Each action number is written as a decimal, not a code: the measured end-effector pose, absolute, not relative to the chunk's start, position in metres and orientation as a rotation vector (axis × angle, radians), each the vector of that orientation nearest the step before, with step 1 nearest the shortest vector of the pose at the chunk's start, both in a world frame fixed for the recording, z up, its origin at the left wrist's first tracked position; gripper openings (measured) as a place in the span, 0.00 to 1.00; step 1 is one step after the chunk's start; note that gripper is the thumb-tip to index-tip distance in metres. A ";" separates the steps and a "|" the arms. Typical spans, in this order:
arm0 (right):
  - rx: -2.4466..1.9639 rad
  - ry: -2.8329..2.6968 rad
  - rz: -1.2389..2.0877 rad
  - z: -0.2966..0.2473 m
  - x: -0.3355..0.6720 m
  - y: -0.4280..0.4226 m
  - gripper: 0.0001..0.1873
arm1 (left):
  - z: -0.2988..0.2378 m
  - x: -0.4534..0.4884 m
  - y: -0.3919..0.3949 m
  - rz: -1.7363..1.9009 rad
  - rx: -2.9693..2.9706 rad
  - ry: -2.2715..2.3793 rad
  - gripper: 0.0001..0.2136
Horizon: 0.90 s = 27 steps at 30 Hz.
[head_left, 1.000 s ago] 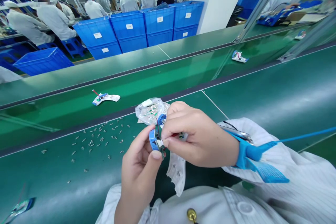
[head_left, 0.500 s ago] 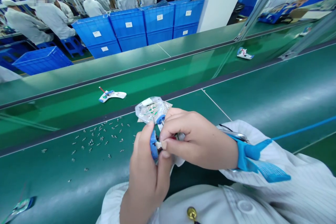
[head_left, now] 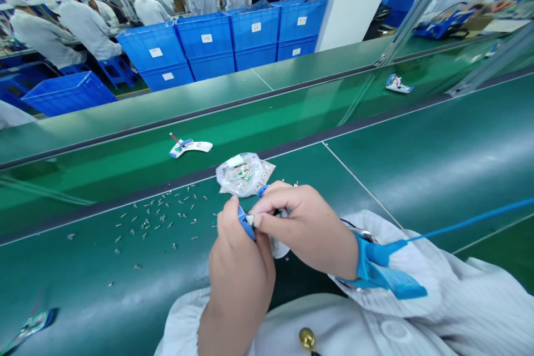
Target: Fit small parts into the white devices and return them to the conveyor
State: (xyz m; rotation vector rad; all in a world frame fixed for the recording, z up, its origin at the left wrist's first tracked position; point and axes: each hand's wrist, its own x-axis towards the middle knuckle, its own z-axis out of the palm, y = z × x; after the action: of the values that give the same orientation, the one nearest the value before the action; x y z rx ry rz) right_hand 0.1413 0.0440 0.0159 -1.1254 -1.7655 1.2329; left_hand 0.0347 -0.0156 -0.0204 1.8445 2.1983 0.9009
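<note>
My left hand (head_left: pixel 237 267) is closed around a small blue-edged plastic part (head_left: pixel 246 222), which is mostly hidden by my fingers. My right hand (head_left: pixel 302 228) pinches a small pale piece (head_left: pixel 251 219) against that part, with thumb and fingers close together. Just beyond my hands lies a clear plastic bag of small parts with green boards (head_left: pixel 241 174). To the left, several tiny metal parts (head_left: pixel 158 217) are scattered on the green bench surface (head_left: pixel 359 200).
A blue wrist strap (head_left: pixel 375 267) with a blue cord circles my right wrist. A green conveyor belt (head_left: pixel 267 122) carries white-and-blue pieces (head_left: pixel 191 147). Stacked blue crates (head_left: pixel 204 47) stand beyond, with co-workers in white suits and caps behind them.
Both hands have dropped slightly toward me and moved closer together. The pieces on the conveyor belt have moved to the right.
</note>
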 end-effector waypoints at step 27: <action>-1.034 -1.881 1.044 0.016 0.147 0.020 0.12 | -0.025 0.040 -0.025 0.790 2.120 2.368 0.23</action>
State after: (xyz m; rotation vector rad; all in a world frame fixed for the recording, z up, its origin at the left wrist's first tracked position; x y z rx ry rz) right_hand 0.1471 0.0204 0.0157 -1.0341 -1.8811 1.0439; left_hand 0.0398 -0.0249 -0.0252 2.1196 2.3681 0.7896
